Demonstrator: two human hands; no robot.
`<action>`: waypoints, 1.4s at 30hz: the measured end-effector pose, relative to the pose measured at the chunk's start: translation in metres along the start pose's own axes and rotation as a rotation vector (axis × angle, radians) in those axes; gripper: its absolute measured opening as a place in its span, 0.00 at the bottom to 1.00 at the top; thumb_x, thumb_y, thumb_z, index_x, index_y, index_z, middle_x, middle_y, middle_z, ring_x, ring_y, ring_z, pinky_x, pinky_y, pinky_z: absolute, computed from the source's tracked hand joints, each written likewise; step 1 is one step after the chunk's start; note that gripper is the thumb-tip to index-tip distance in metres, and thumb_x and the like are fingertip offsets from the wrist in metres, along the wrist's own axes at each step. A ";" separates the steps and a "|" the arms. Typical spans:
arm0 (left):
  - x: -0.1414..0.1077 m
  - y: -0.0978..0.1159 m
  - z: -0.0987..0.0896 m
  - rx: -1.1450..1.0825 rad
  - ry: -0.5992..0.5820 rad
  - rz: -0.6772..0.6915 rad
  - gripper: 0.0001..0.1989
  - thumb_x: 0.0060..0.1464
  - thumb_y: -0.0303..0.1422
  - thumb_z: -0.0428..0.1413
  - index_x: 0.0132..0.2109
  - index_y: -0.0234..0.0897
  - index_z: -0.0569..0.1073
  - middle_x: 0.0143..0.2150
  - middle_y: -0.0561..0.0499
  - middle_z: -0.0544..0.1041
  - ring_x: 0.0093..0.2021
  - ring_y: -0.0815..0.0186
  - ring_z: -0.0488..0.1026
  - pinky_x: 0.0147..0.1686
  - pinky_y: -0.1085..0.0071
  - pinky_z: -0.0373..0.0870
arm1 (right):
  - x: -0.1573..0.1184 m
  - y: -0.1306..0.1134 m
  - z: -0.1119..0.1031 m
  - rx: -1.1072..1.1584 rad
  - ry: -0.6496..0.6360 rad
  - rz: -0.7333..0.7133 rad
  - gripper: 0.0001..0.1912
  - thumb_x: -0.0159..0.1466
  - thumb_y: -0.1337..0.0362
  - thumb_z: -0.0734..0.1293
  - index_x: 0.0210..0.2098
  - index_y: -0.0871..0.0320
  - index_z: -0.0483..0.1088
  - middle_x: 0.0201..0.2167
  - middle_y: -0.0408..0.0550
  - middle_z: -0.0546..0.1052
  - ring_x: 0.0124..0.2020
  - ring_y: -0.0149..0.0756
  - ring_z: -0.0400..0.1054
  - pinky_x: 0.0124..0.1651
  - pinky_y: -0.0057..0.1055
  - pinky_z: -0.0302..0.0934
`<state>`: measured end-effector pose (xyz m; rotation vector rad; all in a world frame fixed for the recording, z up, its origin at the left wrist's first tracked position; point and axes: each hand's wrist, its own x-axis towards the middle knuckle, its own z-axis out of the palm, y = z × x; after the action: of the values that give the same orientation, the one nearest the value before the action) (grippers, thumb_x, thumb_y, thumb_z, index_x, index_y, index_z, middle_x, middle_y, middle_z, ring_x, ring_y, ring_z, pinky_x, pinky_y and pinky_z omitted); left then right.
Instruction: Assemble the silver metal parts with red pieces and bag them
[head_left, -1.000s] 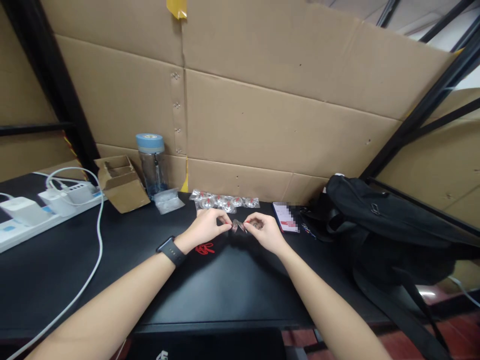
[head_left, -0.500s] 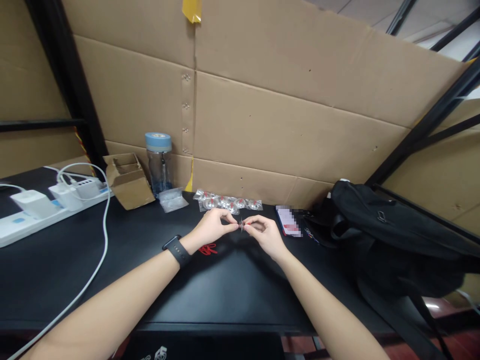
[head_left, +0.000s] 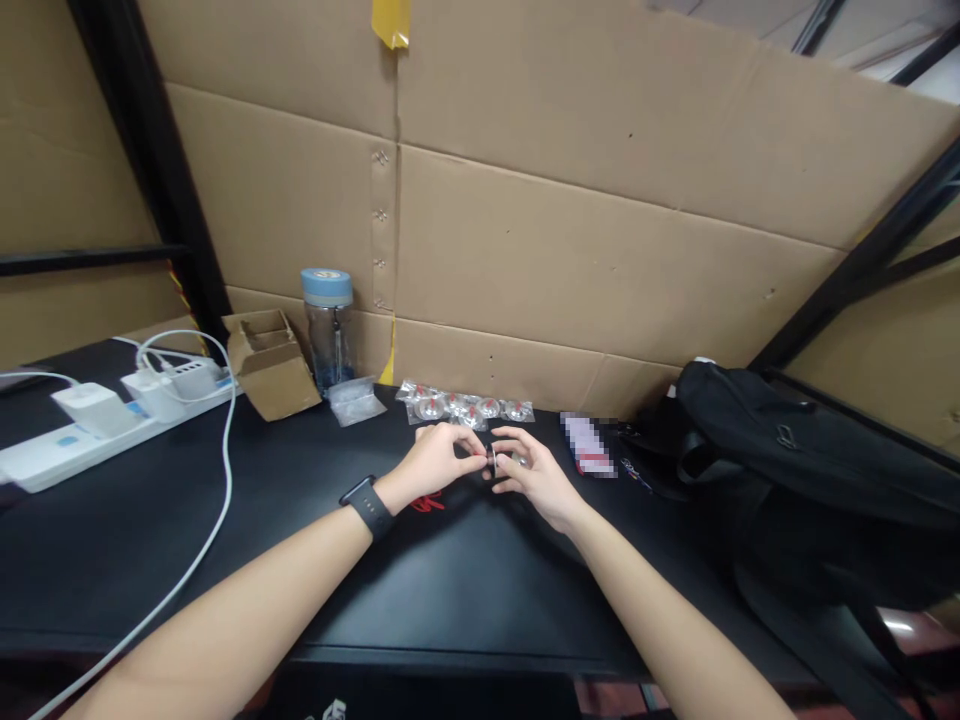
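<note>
Above the middle of the black table, a small thin round disc [head_left: 493,460] is held nearly edge-on between my two hands. My left hand [head_left: 435,462], with a black watch [head_left: 366,505] on the wrist, pinches it from the left with thumb and index finger. My right hand [head_left: 538,480] has its fingers curled round the right side, thumb against the disc. Something small and shiny shows between the right fingers, too small to make out. A red cord [head_left: 427,502] lies on the table below my left wrist.
Several clear packets [head_left: 469,408] with round shiny things and red bits lie behind my hands. A plastic bag [head_left: 355,400], bottle [head_left: 328,330] and open cardboard box [head_left: 276,375] stand left; a white power strip [head_left: 112,445] farther left. A phone [head_left: 589,445] and black backpack [head_left: 817,470] are right.
My right hand has changed from a fingertip pinch to fingers spread and curled round the disc's right side. My left hand still pinches it. The view has shifted slightly.
</note>
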<state>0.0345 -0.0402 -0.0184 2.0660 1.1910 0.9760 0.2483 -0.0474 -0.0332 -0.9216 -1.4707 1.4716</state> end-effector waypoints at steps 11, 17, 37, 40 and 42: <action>0.000 -0.004 -0.005 0.152 -0.059 0.053 0.06 0.57 0.39 0.61 0.39 0.45 0.81 0.41 0.57 0.84 0.46 0.62 0.79 0.55 0.65 0.63 | 0.001 -0.002 -0.001 0.097 -0.010 0.071 0.25 0.61 0.57 0.75 0.56 0.58 0.75 0.43 0.53 0.80 0.39 0.38 0.78 0.47 0.36 0.70; 0.003 -0.026 -0.031 0.642 -0.008 0.063 0.15 0.53 0.37 0.64 0.48 0.44 0.78 0.54 0.47 0.79 0.58 0.50 0.71 0.56 0.56 0.61 | 0.000 -0.005 -0.001 0.077 0.030 0.036 0.28 0.57 0.57 0.78 0.55 0.55 0.75 0.47 0.51 0.76 0.38 0.38 0.78 0.44 0.35 0.72; 0.000 -0.061 -0.113 1.037 0.273 -0.521 0.18 0.59 0.25 0.47 0.47 0.35 0.80 0.42 0.34 0.82 0.44 0.47 0.81 0.43 0.58 0.67 | 0.001 -0.008 -0.007 -0.016 0.085 -0.032 0.27 0.54 0.57 0.79 0.53 0.51 0.76 0.50 0.50 0.72 0.38 0.35 0.77 0.40 0.33 0.72; 0.003 -0.051 -0.115 0.961 0.395 -0.342 0.16 0.60 0.29 0.49 0.47 0.39 0.81 0.40 0.38 0.83 0.45 0.49 0.80 0.48 0.56 0.65 | 0.001 -0.012 -0.010 -0.008 0.122 -0.069 0.29 0.54 0.56 0.79 0.54 0.50 0.75 0.49 0.49 0.72 0.38 0.36 0.77 0.38 0.33 0.72; 0.007 -0.042 -0.107 0.788 0.419 -0.132 0.14 0.61 0.33 0.51 0.44 0.42 0.81 0.43 0.43 0.84 0.48 0.53 0.79 0.52 0.57 0.64 | 0.001 -0.014 -0.013 -0.010 0.149 -0.096 0.29 0.54 0.56 0.78 0.55 0.50 0.74 0.49 0.50 0.73 0.38 0.36 0.76 0.37 0.32 0.71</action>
<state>-0.0693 -0.0038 0.0146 2.3568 2.1757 1.0023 0.2607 -0.0423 -0.0196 -0.9329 -1.3950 1.2992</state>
